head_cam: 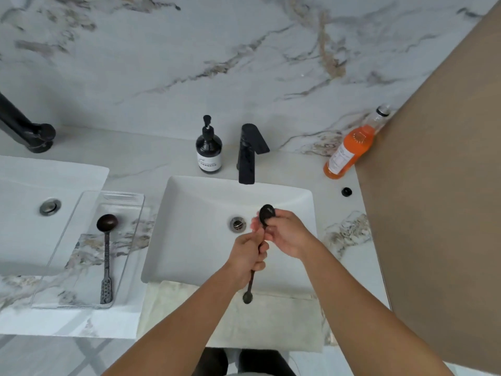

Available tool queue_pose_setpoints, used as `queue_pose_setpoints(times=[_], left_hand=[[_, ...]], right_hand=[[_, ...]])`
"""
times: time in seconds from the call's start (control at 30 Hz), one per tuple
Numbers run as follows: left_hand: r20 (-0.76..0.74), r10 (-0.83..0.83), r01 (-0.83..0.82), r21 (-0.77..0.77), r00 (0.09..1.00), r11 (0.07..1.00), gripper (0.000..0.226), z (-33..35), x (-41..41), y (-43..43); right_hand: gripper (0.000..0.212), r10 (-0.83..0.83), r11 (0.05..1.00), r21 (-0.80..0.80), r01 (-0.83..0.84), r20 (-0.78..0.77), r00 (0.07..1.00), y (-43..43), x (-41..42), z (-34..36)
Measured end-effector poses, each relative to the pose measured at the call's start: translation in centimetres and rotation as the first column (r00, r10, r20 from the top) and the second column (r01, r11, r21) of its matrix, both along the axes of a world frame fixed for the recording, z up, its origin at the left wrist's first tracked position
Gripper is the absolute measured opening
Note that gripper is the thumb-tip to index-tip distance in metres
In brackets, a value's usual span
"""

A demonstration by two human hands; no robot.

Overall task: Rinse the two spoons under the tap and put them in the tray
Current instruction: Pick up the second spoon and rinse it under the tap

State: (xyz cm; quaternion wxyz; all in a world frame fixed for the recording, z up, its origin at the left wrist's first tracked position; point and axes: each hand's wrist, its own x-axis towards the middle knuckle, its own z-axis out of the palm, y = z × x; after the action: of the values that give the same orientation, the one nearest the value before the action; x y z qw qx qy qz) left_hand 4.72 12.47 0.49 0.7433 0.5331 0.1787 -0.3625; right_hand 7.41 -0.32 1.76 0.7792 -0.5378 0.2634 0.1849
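Over the white sink (189,213), my left hand (248,256) grips the handle of a dark spoon (267,213), whose bowl points up and away from me. My right hand (284,234) is closed around the spoon's neck, its fingers touching the bowl. The handle's end sticks out below my left fist. The black tap (248,153) stands behind the sink; I see no water running from it. A second dark spoon (107,253) lies lengthwise in the clear tray (130,240) on the counter to the left.
A black soap pump bottle (208,150) stands left of the tap. An orange bottle (349,150) leans at the back right beside a brown panel (433,185). A second sink (40,207) and black tap (24,126) are at far left. A pale towel (217,316) hangs over the counter's front.
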Motion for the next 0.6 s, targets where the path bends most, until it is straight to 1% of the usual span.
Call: queue_pose_setpoints(times=[0.07, 0.1, 0.13, 0.2, 0.27, 0.3, 0.33, 0.37, 0.43, 0.5, 0.53, 0.6], left_hand=[[0.080, -0.041, 0.041, 0.006, 0.996, 0.999, 0.031, -0.3, 0.2, 0.1], [0.117, -0.057, 0.056, 0.011, 0.991, 0.998, 0.033, -0.4, 0.3, 0.1], [0.154, -0.071, 0.069, 0.023, 0.986, 0.997, 0.034, -0.6, 0.5, 0.1], [0.227, -0.112, 0.090, 0.105, 0.967, 0.990, 0.039, -0.8, 0.8, 0.1], [0.273, -0.172, 0.100, 0.259, 0.946, 0.961, 0.048, -1.2, 1.1, 0.3], [0.276, -0.207, 0.107, 0.335, 0.939, 0.936, 0.053, -1.4, 1.2, 0.6], [0.276, -0.240, 0.118, 0.394, 0.931, 0.911, 0.058, -1.7, 1.3, 0.9], [0.285, -0.274, 0.129, 0.439, 0.918, 0.889, 0.060, -1.9, 1.3, 1.3], [0.343, -0.327, 0.128, 0.491, 0.881, 0.862, 0.061, -2.3, 1.5, 1.9], [0.411, -0.337, 0.104, 0.493, 0.847, 0.864, 0.057, -2.1, 1.9, 2.2], [0.444, -0.329, 0.092, 0.476, 0.834, 0.874, 0.057, -1.8, 2.2, 2.1], [0.495, -0.296, 0.073, 0.422, 0.817, 0.904, 0.060, -0.8, 2.7, 1.6]], right_hand=[[0.038, -0.039, 0.991, 0.132, 0.035, 0.028, 0.999, -0.8, 0.1, 0.2], [0.041, -0.055, 0.986, 0.162, 0.047, 0.049, 0.997, -1.0, 0.1, 0.3], [0.039, -0.064, 0.985, 0.165, 0.051, 0.077, 0.995, -1.1, 0.1, 0.3], [0.030, -0.091, 0.991, 0.107, 0.075, 0.154, 0.984, -1.0, 0.1, 0.5], [0.025, -0.125, 0.991, -0.008, 0.131, 0.232, 0.965, -0.9, 0.3, 0.9], [0.022, -0.114, 0.988, -0.075, 0.138, 0.267, 0.957, -1.0, 0.4, 1.4], [0.020, -0.070, 0.982, -0.148, 0.118, 0.294, 0.953, -1.2, 0.6, 2.0], [0.019, 0.008, 0.973, -0.220, 0.063, 0.306, 0.952, -1.5, 0.7, 2.8], [0.027, 0.210, 0.934, -0.342, -0.103, 0.291, 0.934, -2.0, 0.9, 4.4], [0.042, 0.390, 0.867, -0.430, -0.252, 0.270, 0.880, -2.1, 1.1, 6.0], [0.046, 0.449, 0.838, -0.459, -0.294, 0.277, 0.849, -2.0, 1.1, 6.8], [0.047, 0.490, 0.824, -0.476, -0.307, 0.328, 0.808, -1.2, 1.0, 8.3]])
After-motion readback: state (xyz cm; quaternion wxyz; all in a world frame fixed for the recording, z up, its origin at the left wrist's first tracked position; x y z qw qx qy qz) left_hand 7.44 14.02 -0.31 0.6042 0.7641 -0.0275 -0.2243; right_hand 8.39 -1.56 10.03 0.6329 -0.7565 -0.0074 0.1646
